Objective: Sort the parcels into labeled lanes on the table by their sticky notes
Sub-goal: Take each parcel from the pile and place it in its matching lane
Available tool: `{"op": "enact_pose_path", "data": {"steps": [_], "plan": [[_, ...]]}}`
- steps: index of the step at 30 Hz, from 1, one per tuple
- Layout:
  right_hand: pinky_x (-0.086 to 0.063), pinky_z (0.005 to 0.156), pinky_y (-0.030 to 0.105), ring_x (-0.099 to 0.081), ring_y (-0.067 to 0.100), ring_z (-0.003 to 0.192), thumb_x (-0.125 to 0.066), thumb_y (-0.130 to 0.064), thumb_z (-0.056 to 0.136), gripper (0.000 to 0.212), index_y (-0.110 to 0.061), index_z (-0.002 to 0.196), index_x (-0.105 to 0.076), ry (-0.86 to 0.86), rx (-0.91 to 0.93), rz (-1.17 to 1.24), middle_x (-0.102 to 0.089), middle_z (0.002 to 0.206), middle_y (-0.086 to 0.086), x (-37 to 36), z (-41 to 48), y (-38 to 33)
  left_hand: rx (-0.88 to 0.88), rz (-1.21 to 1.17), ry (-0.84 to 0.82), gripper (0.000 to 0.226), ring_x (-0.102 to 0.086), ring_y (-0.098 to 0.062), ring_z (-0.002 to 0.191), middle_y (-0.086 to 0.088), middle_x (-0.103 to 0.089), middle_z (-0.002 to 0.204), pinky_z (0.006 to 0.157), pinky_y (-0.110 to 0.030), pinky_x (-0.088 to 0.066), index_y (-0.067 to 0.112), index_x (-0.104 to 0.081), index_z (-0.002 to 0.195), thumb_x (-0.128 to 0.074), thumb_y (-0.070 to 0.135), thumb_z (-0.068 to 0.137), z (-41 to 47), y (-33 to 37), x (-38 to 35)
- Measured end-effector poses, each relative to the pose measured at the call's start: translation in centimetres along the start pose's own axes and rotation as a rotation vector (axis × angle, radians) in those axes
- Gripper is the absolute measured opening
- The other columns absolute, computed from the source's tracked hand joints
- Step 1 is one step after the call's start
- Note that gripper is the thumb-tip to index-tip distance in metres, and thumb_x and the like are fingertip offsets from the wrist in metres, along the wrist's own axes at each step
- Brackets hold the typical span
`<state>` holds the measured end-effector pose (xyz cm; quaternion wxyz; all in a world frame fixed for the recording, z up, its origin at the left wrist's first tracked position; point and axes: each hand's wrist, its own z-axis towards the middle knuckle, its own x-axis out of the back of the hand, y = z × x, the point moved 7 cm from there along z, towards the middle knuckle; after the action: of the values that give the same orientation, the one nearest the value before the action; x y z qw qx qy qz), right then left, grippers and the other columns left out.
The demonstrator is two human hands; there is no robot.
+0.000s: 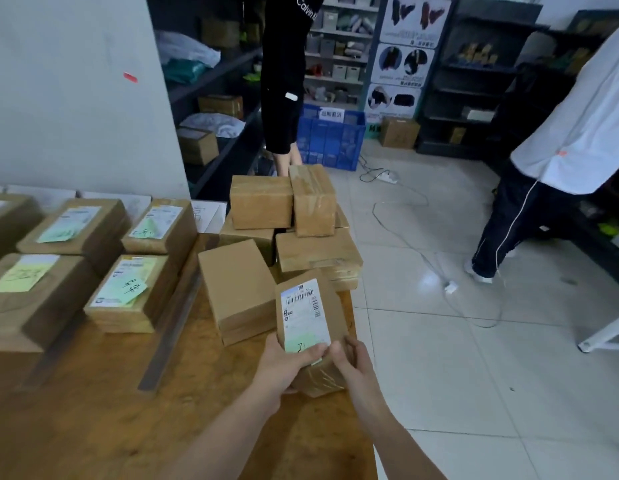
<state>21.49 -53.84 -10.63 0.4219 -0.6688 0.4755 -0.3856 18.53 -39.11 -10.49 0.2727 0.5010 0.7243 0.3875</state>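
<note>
- The parcel (308,306) now being sorted is at about 6 o'clock in view, above the near right end of the worktop (110,393). Its printed label faces up, with a green sticky note (302,342) at its near edge.
- Both hands are clamped on it. The left hand (283,367) grips the near left corner with its thumb lying across the note, and the right hand (351,362) grips the near right side.
- Done so far, I judge: five noted parcels (128,289) lie in rows at 9 o'clock, each bearing a green or yellow note.
- Left to do: the pile of boxes (263,202) at 12 o'clock of the held parcel, plus a plain box (237,285) just beside it at 10 o'clock. No notes show on these faces. Roughly half the job seems to remain.
- A dark strip (171,327) runs along the worktop between the rows and the pile, probably a lane divider. A paper sheet (207,214) with writing lies at its far end; I cannot read it.
- The held note's mark is too small to read, so I cannot tell the lane.
- Around: a person in black (283,81) stands at 12 o'clock behind the pile, a person in a white top (578,126) is at 2 o'clock, and a blue crate (330,140) and cables (422,254) are on the floor. None blocks the way leftward; only the plain box crowds the parcel.
</note>
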Motion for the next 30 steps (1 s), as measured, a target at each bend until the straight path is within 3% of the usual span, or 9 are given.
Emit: {"op": "enact_pose_path", "data": {"steps": [3, 9, 12, 15, 18, 21, 25, 27, 30], "plan": [[-0.05, 0.077, 0.012, -0.05, 0.006, 0.119, -0.074, -0.076, 0.049, 0.117, -0.03, 0.146, -0.028, -0.076, 0.022, -0.011, -0.043, 0.141, -0.009, -0.8, -0.5, 0.0, -0.026, -0.023, 0.033, 0.077, -0.061, -0.021, 0.105, 0.007, -0.061, 0.113, 0.09, -0.052, -0.053, 0.026, -0.043, 0.12, -0.089, 0.045, 0.061, -0.8, 0.2, 0.8], [-0.048, 0.08, 0.019, -0.055, 0.014, 0.118, -0.071, -0.06, 0.061, 0.083, -0.034, 0.132, -0.034, -0.073, 0.006, 0.145, -0.052, 0.134, -0.004, -1.4, -1.6, 0.4, -0.065, -0.01, 0.032, 0.043, -0.062, -0.013, 0.098, 0.009, -0.063, 0.115, 0.075, -0.037, -0.056, 0.028, -0.051, 0.129, -0.065, 0.04, 0.09, -2.9, 0.2, 2.1], [-0.048, 0.083, 0.022, -0.056, 0.009, 0.114, -0.071, -0.058, 0.062, 0.081, -0.033, 0.131, -0.036, -0.064, 0.031, 0.204, -0.056, 0.131, -0.004, -1.7, -2.2, 0.2, -0.055, -0.069, 0.043, 0.031, -0.06, -0.014, 0.103, 0.011, -0.063, 0.114, 0.087, -0.044, -0.055, 0.036, -0.055, 0.121, -0.046, 0.052, 0.097, -4.1, 0.1, 2.6], [-0.048, 0.096, 0.031, -0.054, 0.012, 0.118, -0.072, -0.068, 0.055, 0.092, -0.035, 0.134, -0.036, -0.075, 0.048, 0.192, -0.056, 0.13, -0.004, -2.2, -2.7, 0.1, -0.041, -0.087, 0.079, 0.036, -0.058, -0.02, 0.111, 0.009, -0.063, 0.116, 0.092, -0.05, -0.053, 0.036, -0.052, 0.129, -0.044, 0.052, 0.098, -4.5, -0.4, 3.5], [-0.044, 0.09, 0.027, -0.052, 0.01, 0.116, -0.068, -0.061, 0.061, 0.089, -0.032, 0.138, -0.035, -0.098, 0.065, 0.171, -0.055, 0.131, -0.005, -2.9, -3.2, -0.4, -0.059, -0.032, 0.026, 0.053, -0.06, -0.016, 0.109, 0.012, -0.063, 0.12, 0.092, -0.05, -0.053, 0.036, -0.042, 0.14, -0.065, 0.033, 0.092, -4.9, -0.5, 3.7], [-0.037, 0.102, 0.034, -0.048, 0.012, 0.118, -0.062, -0.061, 0.064, 0.088, -0.031, 0.141, -0.035, -0.151, 0.049, 0.131, -0.053, 0.132, -0.006, -3.9, -3.6, -0.6, -0.024, -0.038, 0.001, 0.079, -0.058, -0.022, 0.113, 0.01, -0.061, 0.122, 0.093, -0.053, -0.049, 0.04, -0.031, 0.143, -0.078, 0.026, 0.081, -5.6, -0.5, 4.0], [-0.04, 0.108, 0.042, -0.052, 0.012, 0.118, -0.066, -0.07, 0.055, 0.1, -0.03, 0.142, -0.038, -0.225, 0.046, 0.112, -0.057, 0.127, -0.007, -5.6, -4.4, -1.9, 0.004, -0.165, -0.021, 0.066, -0.063, -0.024, 0.101, 0.006, -0.067, 0.113, 0.075, -0.043, -0.055, 0.043, -0.038, 0.134, -0.073, 0.017, 0.084, -6.3, -0.2, 5.0], [-0.039, 0.11, 0.046, -0.052, 0.013, 0.119, -0.065, -0.073, 0.049, 0.105, -0.031, 0.142, -0.038, -0.257, 0.071, 0.102, -0.057, 0.127, -0.008, -6.4, -4.8, -2.9, -0.018, -0.186, -0.018, 0.065, -0.065, -0.023, 0.101, 0.006, -0.068, 0.112, 0.073, -0.041, -0.056, 0.045, -0.039, 0.133, -0.074, 0.022, 0.083, -6.5, 0.1, 5.9], [-0.037, 0.112, 0.042, -0.048, 0.01, 0.125, -0.064, -0.066, 0.061, 0.093, -0.031, 0.143, -0.039, -0.288, 0.126, 0.059, -0.053, 0.129, -0.014, -7.7, -5.2, -4.7, -0.069, -0.185, 0.002, 0.096, -0.062, -0.023, 0.111, 0.009, -0.067, 0.118, 0.089, -0.049, -0.052, 0.052, -0.031, 0.141, -0.085, 0.042, 0.062, -6.8, 0.6, 7.3]]}}
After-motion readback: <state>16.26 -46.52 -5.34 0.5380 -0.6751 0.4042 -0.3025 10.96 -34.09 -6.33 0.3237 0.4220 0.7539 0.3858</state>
